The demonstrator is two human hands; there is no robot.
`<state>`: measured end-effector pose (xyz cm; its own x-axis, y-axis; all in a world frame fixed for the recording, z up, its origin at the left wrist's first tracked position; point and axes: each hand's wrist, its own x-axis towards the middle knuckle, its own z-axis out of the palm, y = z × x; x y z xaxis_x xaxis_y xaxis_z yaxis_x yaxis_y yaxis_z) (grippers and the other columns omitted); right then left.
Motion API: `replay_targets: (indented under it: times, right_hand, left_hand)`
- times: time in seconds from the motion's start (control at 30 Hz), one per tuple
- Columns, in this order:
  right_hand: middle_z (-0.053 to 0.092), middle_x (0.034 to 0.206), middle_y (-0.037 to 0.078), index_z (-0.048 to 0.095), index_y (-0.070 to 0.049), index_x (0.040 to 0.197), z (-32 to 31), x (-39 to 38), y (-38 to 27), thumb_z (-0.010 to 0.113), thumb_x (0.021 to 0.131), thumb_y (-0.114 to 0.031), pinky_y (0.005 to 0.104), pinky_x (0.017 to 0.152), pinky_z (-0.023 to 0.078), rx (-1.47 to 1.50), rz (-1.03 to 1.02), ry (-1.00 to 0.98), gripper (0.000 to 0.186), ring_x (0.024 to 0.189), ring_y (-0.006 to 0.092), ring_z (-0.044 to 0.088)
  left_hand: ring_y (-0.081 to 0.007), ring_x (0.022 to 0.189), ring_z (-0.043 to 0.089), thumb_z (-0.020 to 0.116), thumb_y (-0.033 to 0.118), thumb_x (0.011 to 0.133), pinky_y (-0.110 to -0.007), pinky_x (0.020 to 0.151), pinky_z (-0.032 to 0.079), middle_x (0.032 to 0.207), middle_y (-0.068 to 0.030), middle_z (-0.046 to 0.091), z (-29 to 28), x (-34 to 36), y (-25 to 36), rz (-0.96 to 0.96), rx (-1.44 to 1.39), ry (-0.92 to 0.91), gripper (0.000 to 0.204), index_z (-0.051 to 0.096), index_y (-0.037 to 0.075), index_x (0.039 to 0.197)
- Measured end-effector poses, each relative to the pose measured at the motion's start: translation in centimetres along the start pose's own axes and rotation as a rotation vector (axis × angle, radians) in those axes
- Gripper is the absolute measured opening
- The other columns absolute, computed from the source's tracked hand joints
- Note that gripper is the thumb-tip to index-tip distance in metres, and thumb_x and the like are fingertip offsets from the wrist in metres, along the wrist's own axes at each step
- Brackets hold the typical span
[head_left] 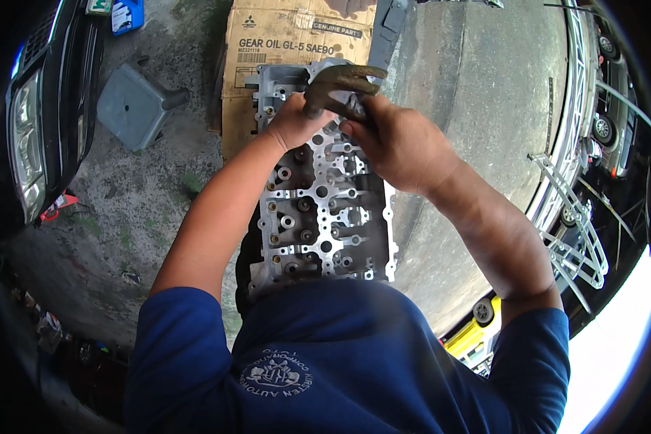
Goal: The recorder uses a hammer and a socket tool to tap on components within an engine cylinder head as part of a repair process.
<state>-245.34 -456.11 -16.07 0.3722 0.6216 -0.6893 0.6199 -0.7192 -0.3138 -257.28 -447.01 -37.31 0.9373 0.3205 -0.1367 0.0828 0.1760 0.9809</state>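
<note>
Head view: casting (324, 211), cardboard (281, 54) (stained), concrete floor (448, 101).

Near half of cylinder head (326, 217) reachable from above through the wedge between the forearms (213, 217); raised bridges (294, 194) make the surface uneven. Far end obstructed: curved brown metal tool (340, 85) over it, left hand (296, 124) and right hand (406, 148) flanking. Navy shirt (340, 340) closes off the near edge. Left side: forearm slants across, then a floor gap before grey stool (129, 108). Right side: broad passage over concrete floor (477, 87), beyond the forearm, up to metal frame (568, 217). Height of cardboard box (289, 32) past the far end cannot be told
</note>
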Motion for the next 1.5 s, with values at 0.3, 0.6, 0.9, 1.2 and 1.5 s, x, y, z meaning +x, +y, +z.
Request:
replay_targets:
  times: [0.3, 0.6, 0.9, 1.2, 1.5]
  right_hand:
    - [0.060, 0.061, 0.009, 0.055, -0.004, 0.100, -2.0, -1.1, 1.1, 0.060, 0.095, -0.037, 0.0310, 0.054, 0.048, 0.479, -0.169, 0.530, 0.034, 0.056, 0.0150, 0.061]
    - [0.060, 0.079, 0.000, 0.056, -0.004, 0.111, -4.3, -0.1, -0.9, 0.054, 0.100, -0.026, 0.0215, 0.065, 0.045, 0.652, -0.430, 0.599, 0.025, 0.071, 0.0087, 0.055]
    - [0.066, 0.077, 0.020, 0.053, -0.004, 0.105, -0.9, -0.3, 1.0, 0.053, 0.096, -0.041, 0.0432, 0.067, 0.052, 0.087, 0.011, 0.053, 0.038, 0.077, 0.0361, 0.068]
    - [0.062, 0.065, 0.009, 0.056, -0.003, 0.102, -3.9, -1.0, 0.6, 0.059, 0.096, -0.035, 0.0300, 0.057, 0.048, 0.470, -0.138, 0.463, 0.032, 0.062, 0.0125, 0.061]
    - [0.061, 0.076, 0.001, 0.053, -0.001, 0.112, -2.7, 0.2, -0.4, 0.054, 0.100, -0.027, 0.0250, 0.063, 0.047, 0.640, -0.454, 0.541, 0.029, 0.067, 0.0131, 0.057]
  left_hand:
    - [-0.0047, 0.051, 0.035, 0.063, 0.027, 0.090, -0.025, 0.049, 0.029, 0.052, 0.0060, 0.041, -1.6, 1.1, 2.9, -0.281, -0.390, -0.031, 0.039, 0.055, 0.007, 0.059]
    - [-0.0040, 0.049, 0.033, 0.060, 0.020, 0.093, -0.023, 0.046, 0.026, 0.056, 0.0059, 0.040, -0.6, 0.2, 2.4, -0.266, -0.281, -0.045, 0.037, 0.048, 0.010, 0.060]
    - [-0.0055, 0.055, 0.040, 0.063, 0.029, 0.089, -0.027, 0.051, 0.034, 0.054, 0.0043, 0.048, -1.7, -0.1, 1.7, -0.243, -0.106, 0.013, 0.036, 0.058, 0.003, 0.063]
    - [-0.0047, 0.055, 0.040, 0.065, 0.025, 0.089, -0.025, 0.052, 0.034, 0.056, 0.0052, 0.048, 0.0, 0.6, 3.4, -0.313, -0.311, -0.028, 0.031, 0.063, 0.004, 0.067]
    - [-0.0056, 0.060, 0.045, 0.064, 0.025, 0.089, -0.026, 0.058, 0.039, 0.060, 0.0035, 0.054, 0.1, 0.6, 3.1, -0.284, -0.256, -0.085, 0.028, 0.066, 0.002, 0.072]
